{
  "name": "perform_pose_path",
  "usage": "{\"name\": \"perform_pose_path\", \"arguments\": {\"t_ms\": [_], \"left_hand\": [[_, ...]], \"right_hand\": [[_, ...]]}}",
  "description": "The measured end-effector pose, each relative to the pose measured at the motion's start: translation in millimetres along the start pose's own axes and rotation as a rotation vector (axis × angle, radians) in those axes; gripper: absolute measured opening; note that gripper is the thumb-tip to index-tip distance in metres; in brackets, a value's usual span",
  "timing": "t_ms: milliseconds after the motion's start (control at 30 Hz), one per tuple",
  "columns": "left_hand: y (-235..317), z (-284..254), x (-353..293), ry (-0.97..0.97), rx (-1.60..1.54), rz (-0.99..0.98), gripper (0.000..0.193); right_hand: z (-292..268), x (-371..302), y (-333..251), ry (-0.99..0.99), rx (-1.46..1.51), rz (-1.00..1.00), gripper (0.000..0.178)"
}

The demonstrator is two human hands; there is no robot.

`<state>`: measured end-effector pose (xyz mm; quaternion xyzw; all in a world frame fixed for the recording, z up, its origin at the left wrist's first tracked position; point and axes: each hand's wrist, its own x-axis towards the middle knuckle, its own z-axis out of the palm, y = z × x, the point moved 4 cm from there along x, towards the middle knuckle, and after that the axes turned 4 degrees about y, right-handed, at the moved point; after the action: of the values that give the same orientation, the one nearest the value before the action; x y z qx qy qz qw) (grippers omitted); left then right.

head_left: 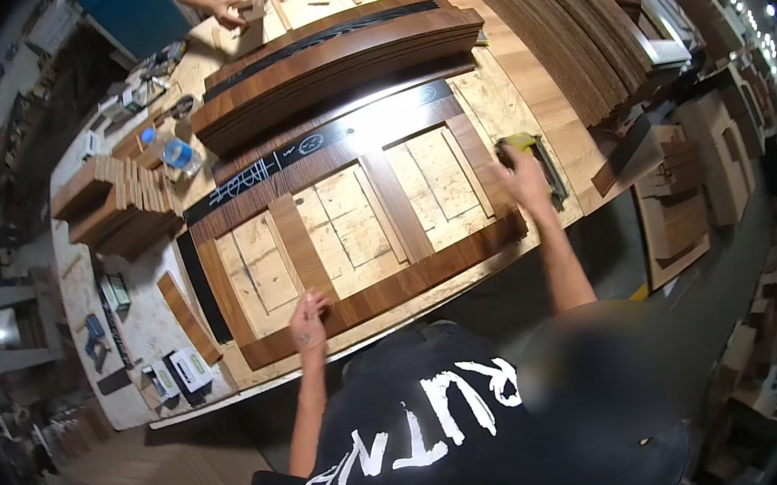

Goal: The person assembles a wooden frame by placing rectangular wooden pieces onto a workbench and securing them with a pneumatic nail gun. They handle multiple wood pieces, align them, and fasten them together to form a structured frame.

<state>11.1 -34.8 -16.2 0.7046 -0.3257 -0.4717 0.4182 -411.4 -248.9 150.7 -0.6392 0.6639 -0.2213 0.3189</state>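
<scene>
Frame: the brown wooden frame (404, 212) lies flat on the worktable (144, 328), right in front of the person.
Done so far: pretty far into layout, I'd say — bottom rail (393, 285), top rail (241, 209) and four uprights all look in place, making three openings.
Left to do: the openings have no panels, just the pale board (338, 219) showing through. Whether the joints are fixed isn't visible.
Left hand: the left hand (308, 324) is loose, fingers partly out, resting at the bottom rail's near edge.
Right hand: the right hand (523, 179) is up at the yellow-green tool (521, 143) beside the frame's right end — seems to touch it, but it's blurry, so can't tell if the grip is closed.
Spare stock: long boards (340, 66) sit stacked beyond the frame, short blocks (116, 202) to its left.
</scene>
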Motion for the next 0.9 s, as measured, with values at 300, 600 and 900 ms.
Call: {"name": "perform_pose_path", "arguments": {"t_ms": [300, 600, 900], "left_hand": [[179.4, 173.9, -4.9, -0.618, -0.911, -0.257, 0.092], [298.5, 194.6, -48.2, 0.125, 0.125, 1.18, 0.066], [159.2, 150.2, -34.8, -0.286, 0.556, 0.535, 0.04]], "right_hand": [[128.9, -88.8, -101.0, 0.287, 0.347, -0.999, 0.06], [98.6, -59.0, -79.0, -0.302, 1.297, 0.487, 0.053], [-185.8, -140.7, -167.7, 0.768, 1.062, -1.071, 0.039]]}}
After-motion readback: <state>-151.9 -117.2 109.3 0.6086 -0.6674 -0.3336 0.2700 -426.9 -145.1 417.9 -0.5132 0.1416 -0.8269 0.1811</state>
